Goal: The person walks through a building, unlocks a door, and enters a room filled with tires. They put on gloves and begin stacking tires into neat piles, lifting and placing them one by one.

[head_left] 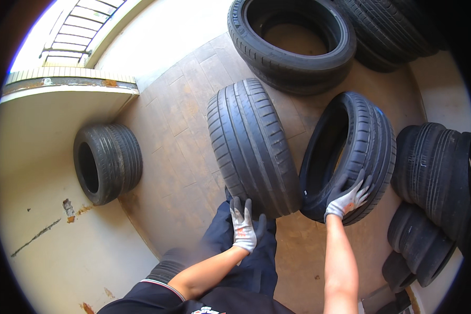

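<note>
In front of my legs a black car tyre (251,149) stands on its tread, its wide grooved face toward me. Against its lower near edge lies my left hand (244,227), in a grey and white work glove, fingers stretched out and the thumb apart. Just to the right, a second tyre (371,141) stands tilted, its opening facing left. My right hand (348,198), gloved alike, rests with spread fingers on the near part of this tyre's sidewall and tread. Neither hand wraps around a tyre. The two tyres are close together at their lower ends.
Beyond them, a large tyre (298,68) lies flat on the tiled floor (178,136). More tyres (387,31) stand at the far right, and stacked tyres (429,167) line the right wall. Several tyres sit left too, one pair (115,162) by the scuffed wall (47,172).
</note>
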A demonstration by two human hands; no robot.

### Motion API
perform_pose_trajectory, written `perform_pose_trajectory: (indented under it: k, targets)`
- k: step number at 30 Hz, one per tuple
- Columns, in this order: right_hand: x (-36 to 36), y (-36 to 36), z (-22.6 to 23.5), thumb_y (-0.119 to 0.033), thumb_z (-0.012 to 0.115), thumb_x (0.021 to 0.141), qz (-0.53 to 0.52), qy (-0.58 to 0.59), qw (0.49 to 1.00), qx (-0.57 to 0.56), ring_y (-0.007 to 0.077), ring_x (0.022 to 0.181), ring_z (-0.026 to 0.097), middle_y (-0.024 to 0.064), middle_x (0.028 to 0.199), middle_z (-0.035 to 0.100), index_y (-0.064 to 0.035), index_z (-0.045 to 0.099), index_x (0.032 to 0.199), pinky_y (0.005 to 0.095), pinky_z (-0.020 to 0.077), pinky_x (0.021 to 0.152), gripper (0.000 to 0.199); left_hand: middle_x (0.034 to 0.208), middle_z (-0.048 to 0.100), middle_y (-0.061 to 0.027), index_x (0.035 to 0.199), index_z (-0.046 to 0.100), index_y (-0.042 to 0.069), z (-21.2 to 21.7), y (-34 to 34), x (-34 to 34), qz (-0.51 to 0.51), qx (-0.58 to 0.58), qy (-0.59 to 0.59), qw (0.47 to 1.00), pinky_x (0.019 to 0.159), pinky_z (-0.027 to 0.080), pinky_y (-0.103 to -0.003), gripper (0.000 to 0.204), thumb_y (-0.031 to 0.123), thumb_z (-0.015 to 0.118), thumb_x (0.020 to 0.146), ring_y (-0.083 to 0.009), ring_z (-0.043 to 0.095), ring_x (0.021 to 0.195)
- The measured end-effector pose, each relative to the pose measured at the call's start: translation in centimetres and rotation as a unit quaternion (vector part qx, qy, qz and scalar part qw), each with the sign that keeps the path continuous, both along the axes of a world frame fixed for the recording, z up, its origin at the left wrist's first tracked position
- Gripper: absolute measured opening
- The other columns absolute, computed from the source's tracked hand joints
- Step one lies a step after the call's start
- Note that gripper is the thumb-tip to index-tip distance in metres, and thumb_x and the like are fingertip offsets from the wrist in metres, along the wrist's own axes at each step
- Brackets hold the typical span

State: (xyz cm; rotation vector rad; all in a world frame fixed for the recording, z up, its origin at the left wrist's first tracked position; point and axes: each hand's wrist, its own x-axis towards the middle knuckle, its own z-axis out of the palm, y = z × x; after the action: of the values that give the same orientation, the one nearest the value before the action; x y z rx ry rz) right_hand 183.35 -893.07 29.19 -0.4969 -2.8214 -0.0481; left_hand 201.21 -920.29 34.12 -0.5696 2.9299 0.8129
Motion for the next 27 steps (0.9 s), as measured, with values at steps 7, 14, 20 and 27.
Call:
perform_pose_trajectory:
  k: [7, 14, 20, 27]
  targets:
    - [1.0, -4.5, 7.7, -0.025, 0.072, 0.094, 0.072, -0.019, 0.995, -0.061, 0.0443, 0.140, 0.049, 0.0242, 0.150, 0.053, -0.0111, 0.058, 0.144, 0.0578, 0.0380, 0.117, 0.054, 0.150, 0.052, -0.0292, 0.153, 0.041, -0.005, 5.9, -10.4, -12.4, 0.093, 0.142, 0.139, 0.976, 0.117, 0.041, -0.045, 0.074, 0.018, 0.075, 0.092, -0.0421, 0.055, 0.137]
    - [-3.6, -1.8, 12.2, -0.022, 0.071, 0.098, 0.053, 0.041, 0.988, -0.136, 0.0441, 0.130, 0.057, 0.0278, 0.135, 0.062, 0.0051, 0.058, 0.134, 0.0511, 0.0424, 0.114, 0.047, 0.169, 0.029, -0.0289, 0.165, 0.019, -0.005, 1.6, -18.4, -28.6, 0.248, 0.300, -0.095, 0.916, 0.127, 0.026, -0.042, 0.109, 0.064, 0.066, 0.095, -0.0397, 0.030, 0.157]
    - [-9.3, -1.1, 8.7, -0.044, 0.063, 0.103, -0.191, -0.008, 0.972, -0.135, 0.0438, 0.143, 0.047, 0.0277, 0.154, 0.049, -0.0022, 0.042, 0.156, 0.0482, 0.0386, 0.119, 0.071, 0.170, 0.028, -0.0269, 0.165, 0.019, -0.005, 0.7, -16.0, -28.9, 0.223, 0.258, -0.072, 0.937, 0.127, 0.025, -0.040, 0.118, 0.071, 0.067, 0.089, -0.0381, 0.030, 0.157]
    - [-3.3, -6.5, 9.1, -0.043, 0.062, 0.104, -0.185, 0.061, 0.959, -0.206, 0.0439, 0.144, 0.046, 0.0268, 0.156, 0.048, -0.0028, 0.040, 0.157, 0.0492, 0.0392, 0.118, 0.071, 0.167, 0.034, -0.0265, 0.167, 0.021, 0.001, 3.9, -15.8, -28.6, 0.186, 0.260, -0.093, 0.943, 0.125, 0.031, -0.041, 0.115, 0.064, 0.075, 0.087, -0.0376, 0.036, 0.154]
